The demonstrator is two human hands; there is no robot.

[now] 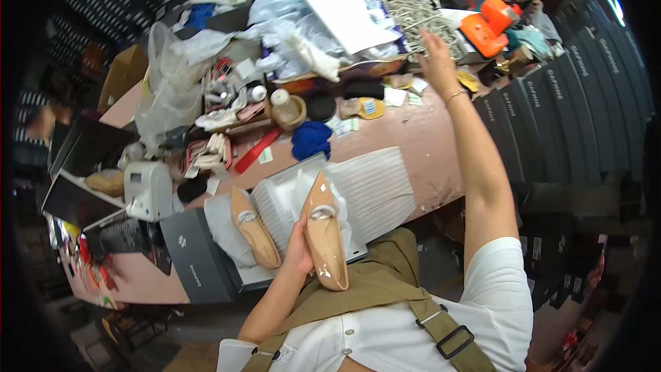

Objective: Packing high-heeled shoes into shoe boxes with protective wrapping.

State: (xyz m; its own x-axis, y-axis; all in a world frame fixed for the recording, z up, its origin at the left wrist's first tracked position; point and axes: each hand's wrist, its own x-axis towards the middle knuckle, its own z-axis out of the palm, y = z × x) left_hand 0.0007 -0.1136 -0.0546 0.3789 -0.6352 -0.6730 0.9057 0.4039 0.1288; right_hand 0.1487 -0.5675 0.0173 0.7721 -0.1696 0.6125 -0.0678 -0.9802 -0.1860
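Observation:
My left hand (299, 246) is closed around the side of a glossy beige pointed-toe shoe (323, 240), holding it upright, toe away from me. A white curved insert shows in the shoe's opening. Its matching beige shoe (253, 229), with a similar white piece inside, lies just left on white tissue in an open shoe box (258, 281). My right arm stretches far across the table. My right hand (438, 67) is at the near edge of a heap of pale grey, thin bent strips (423, 21); its fingers are apart and nothing shows in them.
A dark grey box lid (196, 255) and a white label printer (148, 191) stand to the left. Behind are a blue cloth (311, 140), a bottle (281, 99), a crumpled-paper bin (299, 84) and an orange tape dispenser (485, 33). Stacked grey shoe boxes (551, 117) line the right.

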